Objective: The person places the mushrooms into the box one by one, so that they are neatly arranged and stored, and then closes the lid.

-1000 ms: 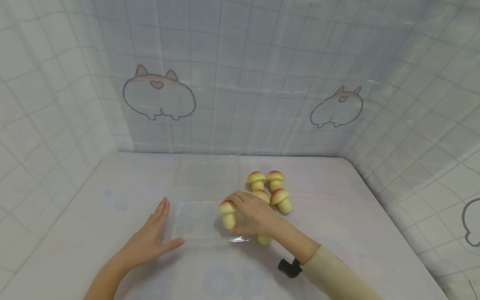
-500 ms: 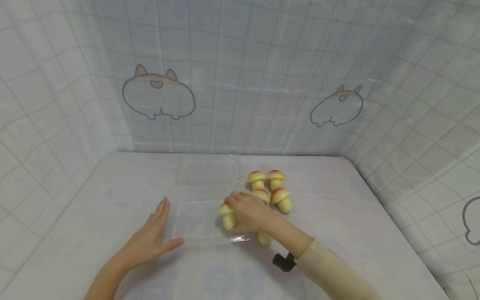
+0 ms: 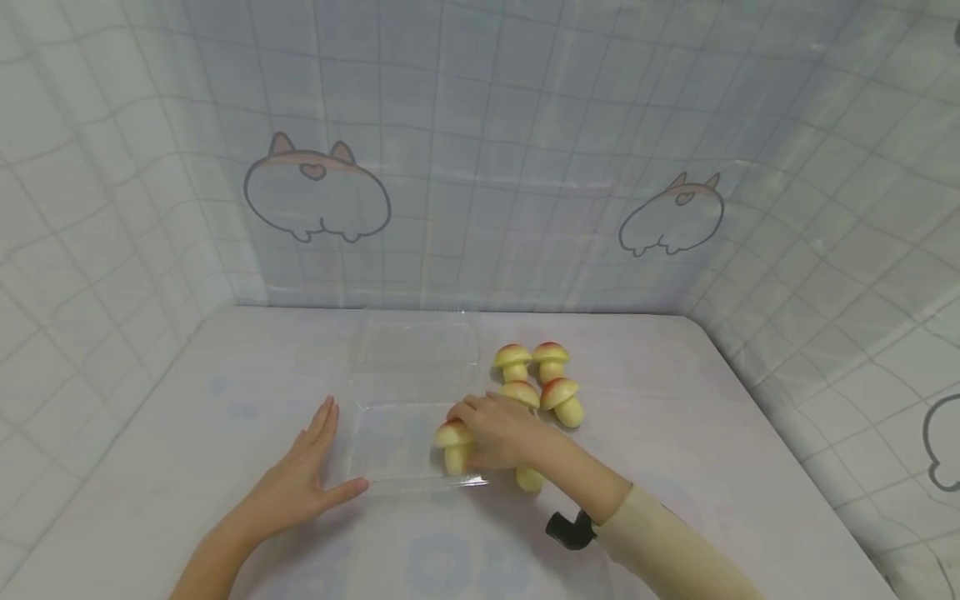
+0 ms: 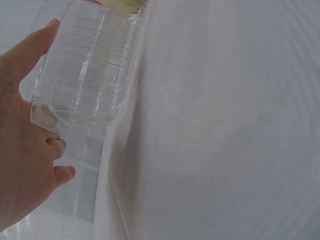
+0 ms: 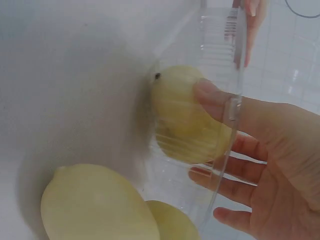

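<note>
A yellow mushroom with a reddish cap (image 3: 453,448), probably a toy, stands inside a clear hinged plastic box (image 3: 390,442), at its right end. My right hand (image 3: 501,432) reaches over the right wall and holds this mushroom. Through the clear wall in the right wrist view, the thumb lies on its pale stem (image 5: 175,92) and the other fingers are by the cap. At the box's left end my left hand (image 3: 300,482) rests with fingers straight and thumb spread. In the left wrist view the thumb tip meets the box rim (image 4: 42,80).
The box's lid (image 3: 416,343) lies folded back toward the wall. Several more mushrooms (image 3: 551,360) stand in a group right of the box, one (image 3: 529,478) partly hidden under my right wrist. A black object (image 3: 570,530) shows beside the right sleeve.
My right hand has moved slightly down and toward me with the mushroom, which now sits lower in the box. The left hand stays at the box's left end.
</note>
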Demonstrator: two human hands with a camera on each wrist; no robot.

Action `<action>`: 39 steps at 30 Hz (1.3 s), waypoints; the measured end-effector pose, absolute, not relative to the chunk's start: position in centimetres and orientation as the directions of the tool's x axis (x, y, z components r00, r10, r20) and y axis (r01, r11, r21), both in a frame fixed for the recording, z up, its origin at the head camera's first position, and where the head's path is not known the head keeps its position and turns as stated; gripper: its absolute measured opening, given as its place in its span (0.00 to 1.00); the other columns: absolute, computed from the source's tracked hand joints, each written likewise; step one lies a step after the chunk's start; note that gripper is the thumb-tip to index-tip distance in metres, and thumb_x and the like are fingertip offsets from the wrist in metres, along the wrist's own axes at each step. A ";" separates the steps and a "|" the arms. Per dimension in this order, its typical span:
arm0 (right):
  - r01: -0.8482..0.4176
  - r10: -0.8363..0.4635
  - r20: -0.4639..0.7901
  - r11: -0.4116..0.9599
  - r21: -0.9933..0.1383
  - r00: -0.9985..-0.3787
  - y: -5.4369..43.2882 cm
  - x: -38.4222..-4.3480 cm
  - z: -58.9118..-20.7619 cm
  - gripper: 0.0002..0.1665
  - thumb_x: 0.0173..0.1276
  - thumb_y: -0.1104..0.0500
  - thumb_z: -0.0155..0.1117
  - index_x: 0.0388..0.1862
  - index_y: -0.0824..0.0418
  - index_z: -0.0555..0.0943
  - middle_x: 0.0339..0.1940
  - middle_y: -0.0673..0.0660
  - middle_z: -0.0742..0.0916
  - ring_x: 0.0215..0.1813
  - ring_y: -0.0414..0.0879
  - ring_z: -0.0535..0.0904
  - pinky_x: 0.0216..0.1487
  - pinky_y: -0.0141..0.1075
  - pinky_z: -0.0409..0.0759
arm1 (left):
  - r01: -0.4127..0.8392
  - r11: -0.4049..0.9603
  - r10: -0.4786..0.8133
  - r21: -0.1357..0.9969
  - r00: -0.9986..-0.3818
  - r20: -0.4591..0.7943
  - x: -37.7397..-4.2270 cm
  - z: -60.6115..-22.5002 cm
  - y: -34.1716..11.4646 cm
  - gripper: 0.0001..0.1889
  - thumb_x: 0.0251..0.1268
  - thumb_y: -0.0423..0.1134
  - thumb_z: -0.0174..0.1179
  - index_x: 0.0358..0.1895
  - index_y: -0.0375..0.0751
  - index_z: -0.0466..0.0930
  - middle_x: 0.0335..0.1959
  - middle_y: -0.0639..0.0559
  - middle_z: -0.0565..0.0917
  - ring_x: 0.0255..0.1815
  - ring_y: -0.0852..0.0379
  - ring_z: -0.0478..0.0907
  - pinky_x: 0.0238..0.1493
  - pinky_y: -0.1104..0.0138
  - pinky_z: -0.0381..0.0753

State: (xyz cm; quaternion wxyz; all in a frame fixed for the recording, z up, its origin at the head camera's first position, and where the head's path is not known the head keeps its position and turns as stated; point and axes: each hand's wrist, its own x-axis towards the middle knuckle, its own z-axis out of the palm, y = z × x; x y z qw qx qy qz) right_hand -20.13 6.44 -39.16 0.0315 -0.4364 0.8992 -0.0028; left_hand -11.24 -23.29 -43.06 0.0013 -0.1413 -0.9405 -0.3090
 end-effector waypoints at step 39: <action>-0.859 -0.702 0.511 0.485 -0.167 -0.496 10.5 -18.6 -38.9 0.57 0.44 0.36 0.78 0.70 0.58 0.66 0.70 0.51 0.70 0.70 0.45 0.65 0.68 0.44 0.65 | 0.273 0.760 0.269 0.589 -0.958 0.096 -11.2 -43.3 -23.3 0.59 0.58 0.59 0.64 0.75 0.30 0.32 0.77 0.39 0.32 0.76 0.36 0.36 0.70 0.41 0.41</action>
